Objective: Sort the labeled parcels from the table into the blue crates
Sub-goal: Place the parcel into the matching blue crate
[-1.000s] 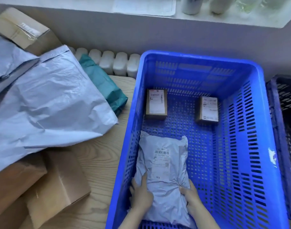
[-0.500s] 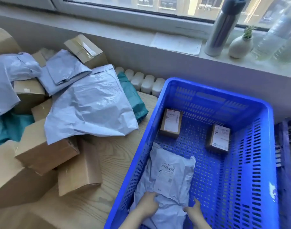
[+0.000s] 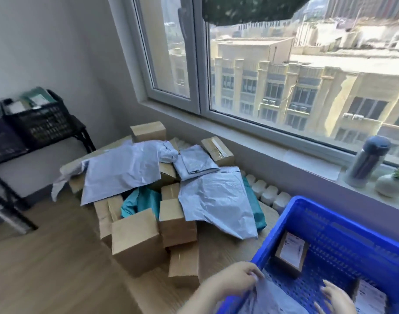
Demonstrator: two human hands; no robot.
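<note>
**Desk:** Item one, the parcel being handled?

**Operator:** I log one grey poly mailer [image 3: 273,300], lying inside the blue crate [image 3: 343,223] against its near-left wall. The crate stands at the right end of the tabletop [image 3: 218,248].

**Desk:** Hands?

**Operator:** I see the left hand [image 3: 237,279] over the crate's near-left rim, fingers curled onto the mailer's upper corner and gripping it. The right hand [image 3: 336,300] is inside the crate at the mailer's right edge. Its fingers are spread and fairly straight, holding nothing. Blur stops me telling whether they touch the plastic.

**Desk:** Other crate contents?

**Operator:** Two, white labels up. A labelled cardboard box [image 3: 292,253] lies by the left wall beyond the mailer. A second labelled box [image 3: 370,298] is just right of the right hand, partly cut off by the frame.

**Desk:** Unsorted stock?

**Operator:** One heap, covering the tabletop's left end and far edge:
- Plain cardboard boxes, with the largest box [image 3: 135,241] toward the near-left corner.
- Several grey mailers, with a broad grey mailer [image 3: 216,200] draped nearest the crate.
- A teal mailer [image 3: 146,200] showing between them.

**Desk:** Surroundings?

**Operator:** On the windowsill, a dark flask [image 3: 366,162] beside a small white vase [image 3: 389,186] holding a green plant. A black crate [image 3: 40,118] sits on a black rack, well apart from the tabletop's left end.
</note>
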